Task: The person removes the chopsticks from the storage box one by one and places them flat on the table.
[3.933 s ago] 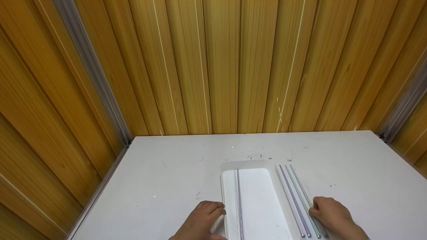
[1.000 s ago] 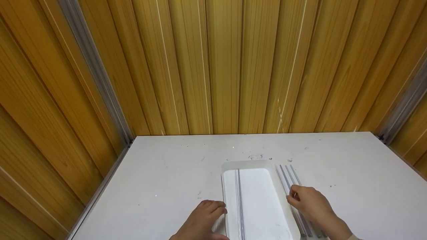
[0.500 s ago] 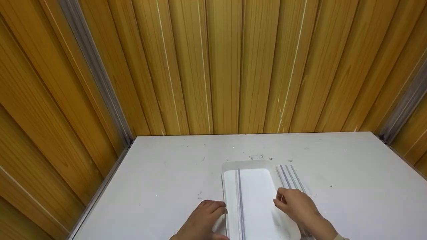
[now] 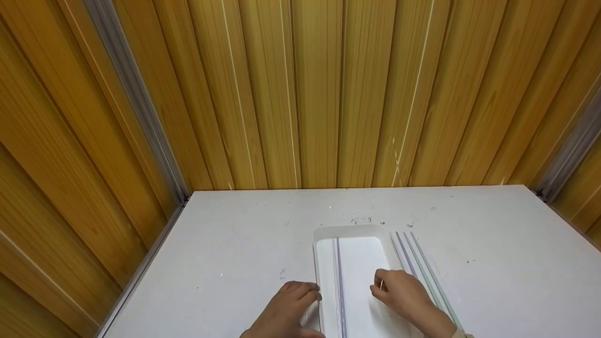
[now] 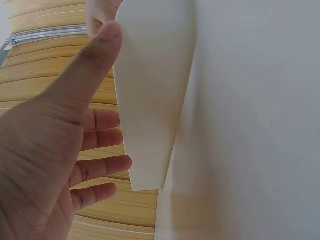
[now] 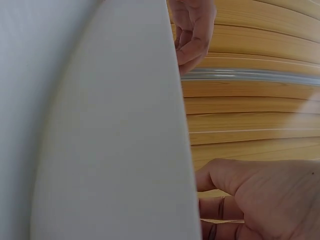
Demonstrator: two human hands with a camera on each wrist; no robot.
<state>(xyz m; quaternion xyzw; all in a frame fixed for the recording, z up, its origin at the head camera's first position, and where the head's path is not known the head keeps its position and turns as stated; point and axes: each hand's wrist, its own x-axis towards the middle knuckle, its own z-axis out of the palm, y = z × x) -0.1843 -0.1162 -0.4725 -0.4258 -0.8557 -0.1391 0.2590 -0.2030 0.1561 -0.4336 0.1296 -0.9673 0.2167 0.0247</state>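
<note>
A long white plastic tray (image 4: 355, 281) with rounded corners lies on the table. Two slim purplish sticks, like chopsticks (image 4: 339, 272), run lengthwise along its left part. My left hand (image 4: 288, 310) rests against the tray's left wall; in the left wrist view its fairly straight fingers touch the rim of the tray (image 5: 150, 110). Over the tray's inside hovers my right hand (image 4: 401, 293), loosely bent, with no stick visible in it. Its fingertips are partly hidden behind the wall in the right wrist view. Several purple and green sticks (image 4: 429, 277) lie right of the tray, partly covered by the right forearm.
The white tabletop (image 4: 249, 244) has small dark marks near the tray's far end. Yellow wood-look panels (image 4: 319, 94) stand behind and at both sides, with grey metal posts (image 4: 141, 103) in the corners.
My right hand has moved left, from the rightmost sticks across the row and the tray's right wall to above the tray's inside. The left hand stays at the left wall.
</note>
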